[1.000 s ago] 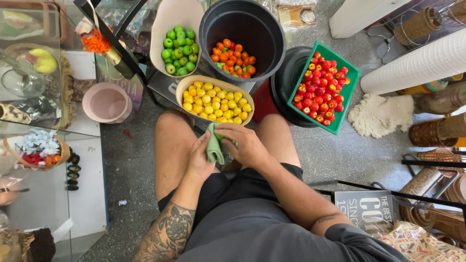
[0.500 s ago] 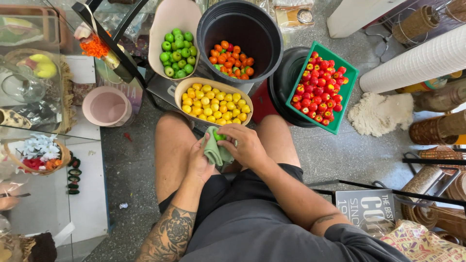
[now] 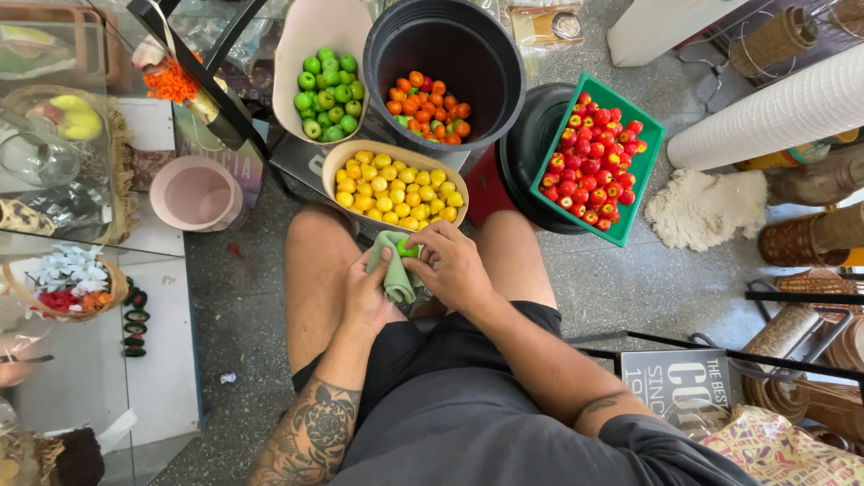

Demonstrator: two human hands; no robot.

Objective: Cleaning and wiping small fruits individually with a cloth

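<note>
I sit with my knees apart over several containers of small round fruit-like balls. My left hand (image 3: 367, 292) grips a folded green cloth (image 3: 392, 274). My right hand (image 3: 453, 267) pinches a small green ball (image 3: 409, 250) against that cloth, just below the oval bowl of yellow balls (image 3: 334, 167). Farther off stand a pale bowl of green balls (image 3: 290, 63), a black bucket of orange balls (image 3: 486, 54) and a green tray of red balls (image 3: 650, 151).
A pink bowl (image 3: 193, 193) sits on the floor at left beside a glass display case (image 3: 72, 135). A white fluffy rag (image 3: 702, 207) lies at right near wicker baskets (image 3: 796, 238) and a white roll (image 3: 774, 112). A black metal stand (image 3: 216, 81) leans at upper left.
My hands have stayed between my knees, working the cloth around the small green ball. The view has shifted slightly. The containers have not moved.
</note>
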